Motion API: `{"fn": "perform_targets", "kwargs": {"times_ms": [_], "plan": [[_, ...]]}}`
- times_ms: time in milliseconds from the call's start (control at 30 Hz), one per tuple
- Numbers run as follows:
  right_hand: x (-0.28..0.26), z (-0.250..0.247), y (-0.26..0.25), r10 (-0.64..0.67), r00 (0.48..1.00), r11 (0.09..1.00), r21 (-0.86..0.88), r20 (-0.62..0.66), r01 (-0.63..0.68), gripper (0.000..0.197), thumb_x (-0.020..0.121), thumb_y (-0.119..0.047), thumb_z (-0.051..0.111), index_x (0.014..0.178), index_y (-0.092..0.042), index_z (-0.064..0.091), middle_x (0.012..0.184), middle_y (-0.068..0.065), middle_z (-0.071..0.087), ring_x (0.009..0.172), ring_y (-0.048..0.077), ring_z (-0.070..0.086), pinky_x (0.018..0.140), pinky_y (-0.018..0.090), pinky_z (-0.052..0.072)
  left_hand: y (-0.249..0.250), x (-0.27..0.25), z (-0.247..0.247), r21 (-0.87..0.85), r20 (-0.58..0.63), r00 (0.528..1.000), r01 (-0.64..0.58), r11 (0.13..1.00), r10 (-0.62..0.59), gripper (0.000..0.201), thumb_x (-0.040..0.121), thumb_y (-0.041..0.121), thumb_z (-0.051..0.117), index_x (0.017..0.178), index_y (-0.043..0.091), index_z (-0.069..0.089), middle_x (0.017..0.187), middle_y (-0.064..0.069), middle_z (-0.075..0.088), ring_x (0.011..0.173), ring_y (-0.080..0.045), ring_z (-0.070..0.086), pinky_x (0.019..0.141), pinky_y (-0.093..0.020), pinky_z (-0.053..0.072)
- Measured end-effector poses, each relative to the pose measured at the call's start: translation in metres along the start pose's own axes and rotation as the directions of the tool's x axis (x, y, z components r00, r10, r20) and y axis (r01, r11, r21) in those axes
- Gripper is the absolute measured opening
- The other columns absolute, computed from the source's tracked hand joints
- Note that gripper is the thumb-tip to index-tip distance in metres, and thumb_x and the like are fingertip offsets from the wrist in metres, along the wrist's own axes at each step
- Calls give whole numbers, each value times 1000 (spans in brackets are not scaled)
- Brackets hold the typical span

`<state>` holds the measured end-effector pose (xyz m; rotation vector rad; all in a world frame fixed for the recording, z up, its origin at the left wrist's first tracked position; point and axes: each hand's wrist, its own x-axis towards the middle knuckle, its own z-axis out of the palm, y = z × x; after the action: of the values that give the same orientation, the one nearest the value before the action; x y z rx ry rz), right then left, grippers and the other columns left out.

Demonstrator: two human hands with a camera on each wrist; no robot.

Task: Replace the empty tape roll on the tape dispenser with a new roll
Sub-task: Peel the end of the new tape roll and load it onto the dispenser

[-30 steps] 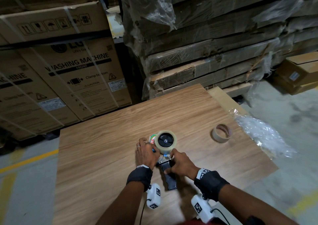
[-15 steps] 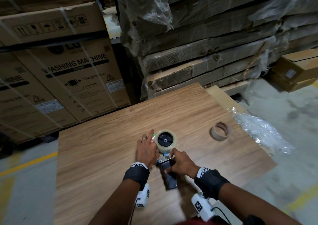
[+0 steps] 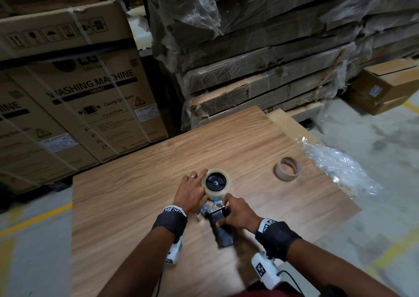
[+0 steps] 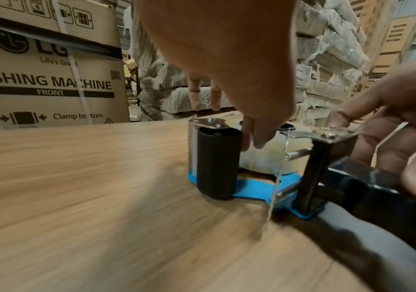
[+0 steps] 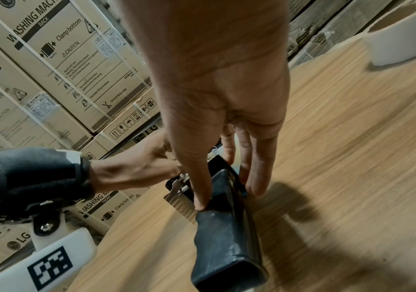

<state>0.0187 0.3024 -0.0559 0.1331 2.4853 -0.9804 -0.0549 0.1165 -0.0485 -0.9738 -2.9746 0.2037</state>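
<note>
New roll (image 3: 217,184) sits on the dispenser (image 3: 218,215) hub, lying flat on the bench (image 3: 136,206). Left hand (image 3: 191,192) rests against its left side, fingers straight. Right hand (image 3: 238,214) grips the handle, which runs toward the person. Empty core (image 3: 287,169) lies well apart, right.

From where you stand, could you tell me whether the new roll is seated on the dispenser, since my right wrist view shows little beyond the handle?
Observer: Yes. In the head view the new tape roll sits around the black hub of the dispenser.
Operator: Thank you. What is the left hand doing?
Observer: The left hand lies against the roll's left side with its fingers extended. The left wrist view shows fingertips touching the roll.
Operator: And how is the dispenser lying?
Observer: Its blue side plate is flat on the table, and the black roller stands upright on it.
</note>
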Motion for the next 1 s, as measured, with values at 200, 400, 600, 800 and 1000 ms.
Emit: {"fn": "perform_targets", "kwargs": {"times_ms": [200, 400, 600, 800, 1000], "plan": [[-2, -1, -2, 19, 1000, 1000, 1, -2, -19, 68, 56, -43, 94, 103, -22, 50, 101, 10, 69, 92, 28, 66, 77, 36, 53, -2, -2, 2, -87, -68, 997, 15, 996, -21, 24, 71, 43, 70, 74, 21, 78, 139, -7, 50, 106, -31, 56, 76, -41, 49], [-4, -1, -2, 42, 999, 999, -3, 9, -42, 67, 56, -45, 93, 103, -26, 48, 105, 11, 68, 96, 28, 64, 78, 35, 52, -1, -7, 20, -281, -88, 990, 83, 956, -111, 28, 70, 48, 71, 79, 22, 75, 137, -7, 51, 115, -31, 49, 82, -43, 51], [-13, 9, -7, 62, 998, 998, -15, 3, -62, 95, 46, -70, 87, 117, -20, 47, 110, 8, 68, 103, 28, 64, 75, 34, 47, 7, -12, 15, -448, -33, 968, 207, 870, -248, 25, 75, 44, 69, 78, 20, 78, 142, -13, 45, 123, -35, 41, 97, -45, 43], [-16, 29, -15, 143, 989, 989, -37, -25, -144, 76, 79, -58, 76, 129, -9, 47, 129, 20, 60, 121, 39, 58, 92, 39, 48, 7, -16, 20, -495, 12, 961, 245, 834, -275, 32, 75, 36, 73, 99, 16, 77, 144, -12, 41, 124, -32, 38, 100, -44, 43], [-17, 29, -20, 178, 984, 983, -40, -24, -179, 70, 85, -51, 72, 131, -5, 44, 132, 25, 57, 125, 45, 55, 96, 42, 48, 5, -19, 17, -460, 52, 954, 286, 841, -296, 18, 70, 29, 72, 74, 12, 74, 145, -14, 43, 128, -36, 43, 97, -43, 45]]}}
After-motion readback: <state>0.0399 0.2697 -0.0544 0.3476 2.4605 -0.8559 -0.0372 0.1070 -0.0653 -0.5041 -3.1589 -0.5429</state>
